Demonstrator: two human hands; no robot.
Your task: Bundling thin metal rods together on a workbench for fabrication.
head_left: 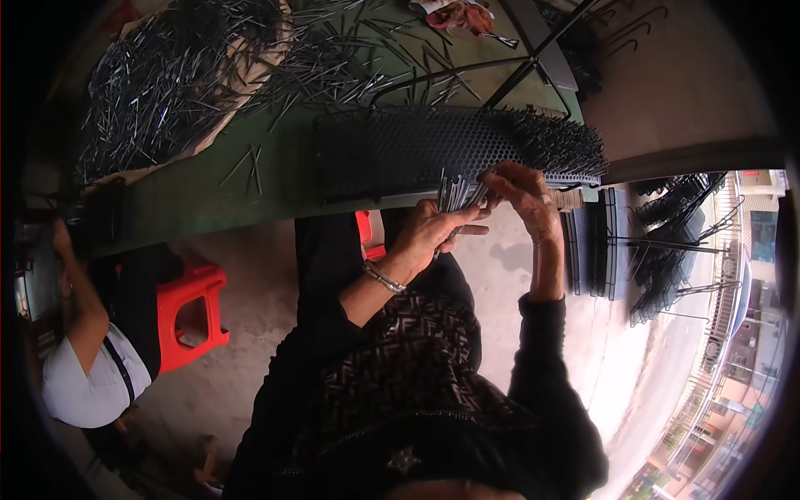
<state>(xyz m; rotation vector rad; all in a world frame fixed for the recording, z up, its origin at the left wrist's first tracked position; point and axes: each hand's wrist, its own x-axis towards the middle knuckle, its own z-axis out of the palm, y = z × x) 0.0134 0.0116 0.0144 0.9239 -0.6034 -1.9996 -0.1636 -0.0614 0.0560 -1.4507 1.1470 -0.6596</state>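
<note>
My left hand (429, 232) is closed round a bundle of thin metal rods (452, 193), whose ends stick up above the fingers. Just right of the bundle, my right hand (527, 192) has its thumb and fingers pinched together; what they hold, if anything, is too small to make out. Both hands are at the near edge of a long black perforated rack (408, 152) with rows of round holes. Dark rods (560, 143) stand upright and close together in its right part, while the holes of the left and middle parts show bare.
The rack lies on a green table (275, 158). At the far left is a big heap of dark rods (167, 92) on brown paper. A metal frame (521, 71) rises behind the rack. More racks (604, 242) stand at the right. A co-worker (96, 367) is near a red stool (192, 317).
</note>
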